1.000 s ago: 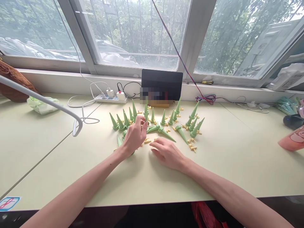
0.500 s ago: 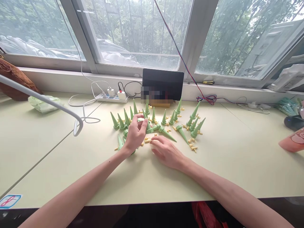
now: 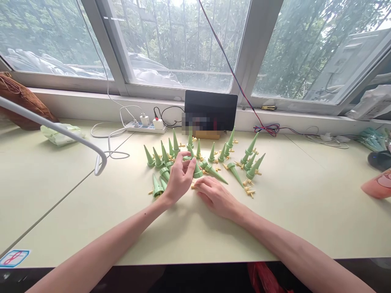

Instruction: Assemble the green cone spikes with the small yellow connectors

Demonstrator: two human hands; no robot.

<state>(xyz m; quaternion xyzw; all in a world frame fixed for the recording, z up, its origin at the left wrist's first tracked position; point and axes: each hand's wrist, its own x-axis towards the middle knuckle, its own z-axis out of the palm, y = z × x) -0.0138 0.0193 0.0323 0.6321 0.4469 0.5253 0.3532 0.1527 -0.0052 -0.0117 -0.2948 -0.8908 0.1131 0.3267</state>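
My left hand [image 3: 181, 177] grips a green plant watering spike [image 3: 197, 169], held with its point up and its wide collar down. Just to the right, my right hand [image 3: 215, 197] rests low over the table, with its fingertips closed on a small yellow valve [image 3: 193, 186], mostly covered by the fingers. Around both hands are several more green spikes: some stand upright, such as the spike [image 3: 211, 152], while another spike [image 3: 216, 173] lies on its side. Loose yellow valves [image 3: 249, 191] are scattered to the right, and many standing spikes have yellow valves beside or under them.
A dark tablet [image 3: 210, 112] leans on a wooden stand behind the spikes. Left of it, a power strip [image 3: 146, 128] has white cables. A grey curved bar [image 3: 61, 122] crosses the left side. On the right lie a pink cup [image 3: 377, 186] and bundled wires [image 3: 270, 129].
My left hand has moved slightly right and down with the spike, closer to my right hand. My right fingertips have closed on the yellow valve. The view has shifted a little.
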